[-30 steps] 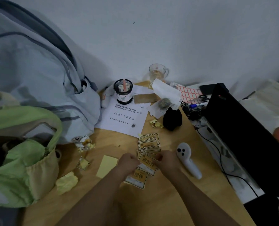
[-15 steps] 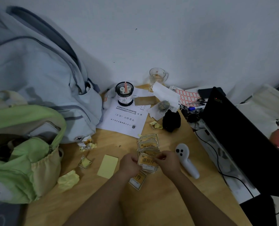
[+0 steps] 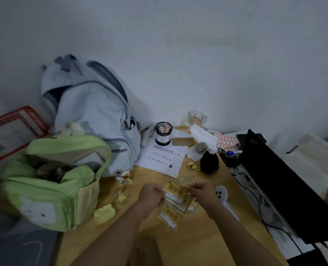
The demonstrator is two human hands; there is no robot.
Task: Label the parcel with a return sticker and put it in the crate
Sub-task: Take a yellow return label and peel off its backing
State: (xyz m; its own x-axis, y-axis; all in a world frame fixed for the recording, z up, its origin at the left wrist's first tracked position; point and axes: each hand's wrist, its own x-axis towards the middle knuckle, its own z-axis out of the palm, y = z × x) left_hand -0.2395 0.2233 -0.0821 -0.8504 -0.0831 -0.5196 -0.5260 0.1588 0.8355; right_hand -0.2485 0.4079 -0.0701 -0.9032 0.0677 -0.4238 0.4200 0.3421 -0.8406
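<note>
Now the return sticker [image 3: 174, 190] had come up off the pile: half a second before it lay low against the other stickers, and here it was lifted clear above them and tilted, held between the two hands over the wooden desk [image 3: 197, 244]. The view had also swung up and left, so the whole pale blue backpack [image 3: 94, 116] and a red-edged item [image 3: 11, 131] at the far left showed, where before the backpack ran off the frame. The left hand [image 3: 151, 195] had its fingers closed on the sticker's left edge, and the right hand [image 3: 202, 192] pinched its upper right corner, fingertips together on the paper. Whether a backing was being peeled could not be told; the light was dim and the small print blurred. No parcel or crate could be made out. The right hand partly hid the white controller [image 3: 223, 196], and the loose stickers [image 3: 171, 215] lay partly under the held one. The sticker itself was a yellow rectangle with a white border, bold dark characters across the top and pale boxes beneath.
</note>
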